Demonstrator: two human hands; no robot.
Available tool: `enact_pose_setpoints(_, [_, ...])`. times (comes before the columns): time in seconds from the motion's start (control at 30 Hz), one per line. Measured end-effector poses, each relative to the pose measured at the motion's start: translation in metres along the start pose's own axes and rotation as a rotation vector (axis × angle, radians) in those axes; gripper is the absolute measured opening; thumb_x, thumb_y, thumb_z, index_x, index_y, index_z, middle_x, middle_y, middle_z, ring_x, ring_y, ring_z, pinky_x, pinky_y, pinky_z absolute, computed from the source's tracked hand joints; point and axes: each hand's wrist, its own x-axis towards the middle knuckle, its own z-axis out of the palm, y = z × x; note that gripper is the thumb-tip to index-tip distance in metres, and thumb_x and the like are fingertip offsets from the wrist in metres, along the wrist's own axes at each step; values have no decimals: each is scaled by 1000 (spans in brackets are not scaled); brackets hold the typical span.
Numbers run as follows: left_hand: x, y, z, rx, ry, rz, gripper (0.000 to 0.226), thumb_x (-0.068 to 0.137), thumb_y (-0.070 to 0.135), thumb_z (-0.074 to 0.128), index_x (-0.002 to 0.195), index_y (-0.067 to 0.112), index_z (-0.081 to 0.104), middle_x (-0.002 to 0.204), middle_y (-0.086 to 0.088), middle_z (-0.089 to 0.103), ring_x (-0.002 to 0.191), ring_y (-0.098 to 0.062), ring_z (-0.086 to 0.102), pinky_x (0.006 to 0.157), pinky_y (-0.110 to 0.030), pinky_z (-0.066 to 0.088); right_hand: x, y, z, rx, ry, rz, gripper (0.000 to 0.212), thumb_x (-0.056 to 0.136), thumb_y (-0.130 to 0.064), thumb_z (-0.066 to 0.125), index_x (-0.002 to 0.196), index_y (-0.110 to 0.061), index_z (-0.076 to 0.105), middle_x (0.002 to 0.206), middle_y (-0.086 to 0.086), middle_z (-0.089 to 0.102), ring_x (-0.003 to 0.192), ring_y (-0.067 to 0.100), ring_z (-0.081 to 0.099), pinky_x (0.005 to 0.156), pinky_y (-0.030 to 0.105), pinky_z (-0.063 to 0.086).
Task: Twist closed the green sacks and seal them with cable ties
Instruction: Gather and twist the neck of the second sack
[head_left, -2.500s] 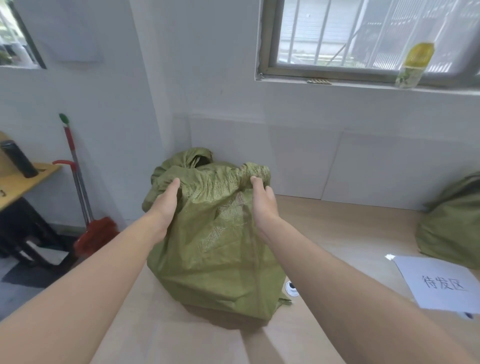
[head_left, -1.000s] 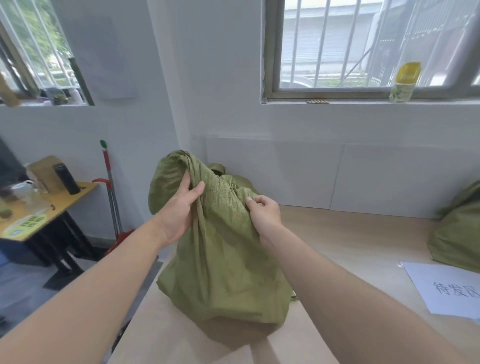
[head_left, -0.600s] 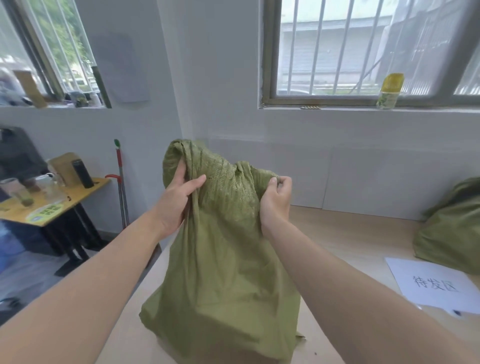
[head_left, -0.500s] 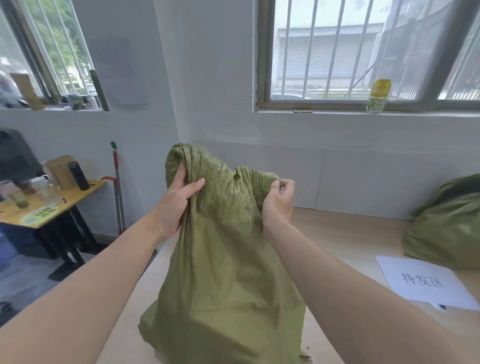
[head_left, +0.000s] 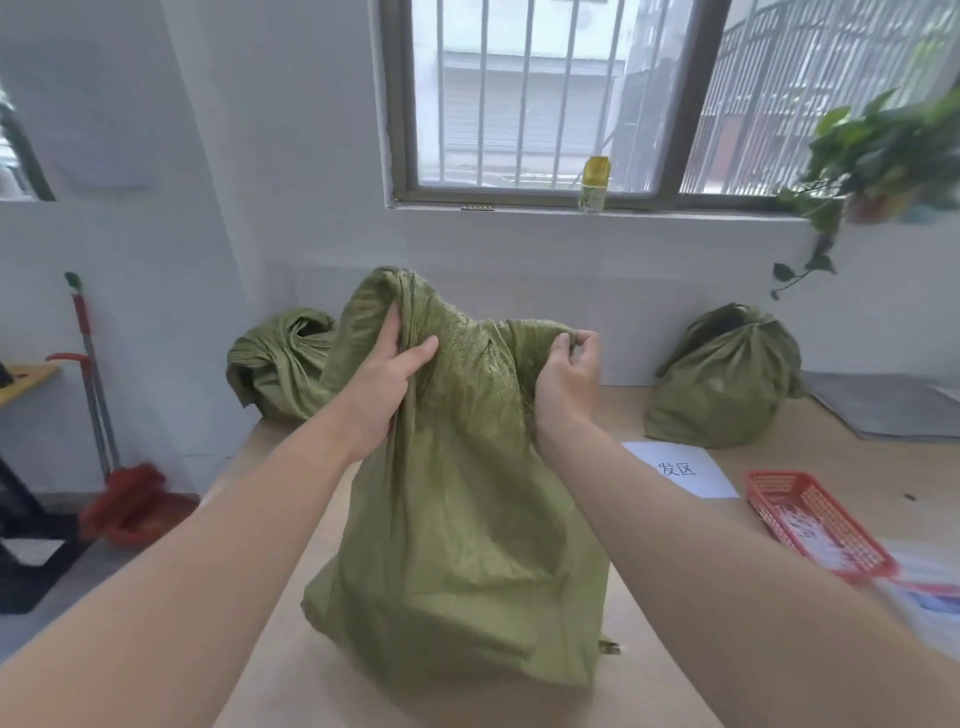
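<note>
**Clerk:** Movement noted?

**Inspector:** Since the earliest frame, both hands have gone from resting on the slumped top of the green sack (head_left: 457, 519) to holding its mouth drawn up tall. Against half a second ago the grip is little changed.

**Clerk:** Finger state?

**Inspector:** Left hand (head_left: 382, 387): the thumb presses on the near face of a raised fold and the fingers are curled behind it, clamping cloth. Right hand (head_left: 569, 374): the thumb and curled forefinger pinch the right edge of the rim. The other fingers are tucked in, gripping nothing that I can see.

**Clerk:** Position of the sack?

**Inspector:** It stands on the table (head_left: 810, 452), near centre, with its mouth stretched between the hands, neither gathered nor twisted. A second sack (head_left: 280, 364) lies far left behind it with its top loose. A third sack (head_left: 722, 379) sits far right with its neck bunched; whether it is tied, I cannot tell.

**Clerk:** Step in hand?

**Inspector:** In my judgement, gathering the mouth ahead of the twist. No tie is on it.

**Clerk:** Next move?

**Inspector:** The hands need to come together, bunch the rim into one neck and turn it. One hand must then hold the twist while the other fetches a tie. I can identify no cable tie in view. The red basket (head_left: 810, 519), near right, holds something pale that I cannot make out.
</note>
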Motion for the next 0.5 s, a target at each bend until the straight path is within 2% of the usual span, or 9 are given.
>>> enact_pose_setpoints(0.13, [-2,1,57,2,-31,-2,72,103,22,59,160,43,20,151,13,52,130,-11,59,115,-45,43,26,-6,-61,17,26,25,14,108,-26,41,97,-19,44,82,-3,45,69,14,40,67,31,37])
enact_pose_setpoints(0.27, [3,-2,119,5,-37,-16,75,99,30,64,157,50,21,154,12,49,131,-15,59,113,-46,45,63,-9,-116,65,11,50,14,108,-25,40,96,-20,43,78,-6,40,67,13,38,65,29,34])
enact_pose_setpoints(0.4, [14,-10,188,-46,82,-18,73,102,31,61,157,51,17,152,10,48,129,-18,59,110,-49,47,110,-8,-171,129,-35,99,14,108,-24,40,95,-21,44,79,-5,40,67,13,36,63,28,32])
enact_pose_setpoints(0.5, [23,-24,230,-91,188,-29,73,102,36,59,157,51,15,153,10,47,132,-19,55,112,-52,44,144,-5,-213,164,-85,162,11,109,-23,41,100,-19,47,84,-4,43,71,13,38,65,28,35])
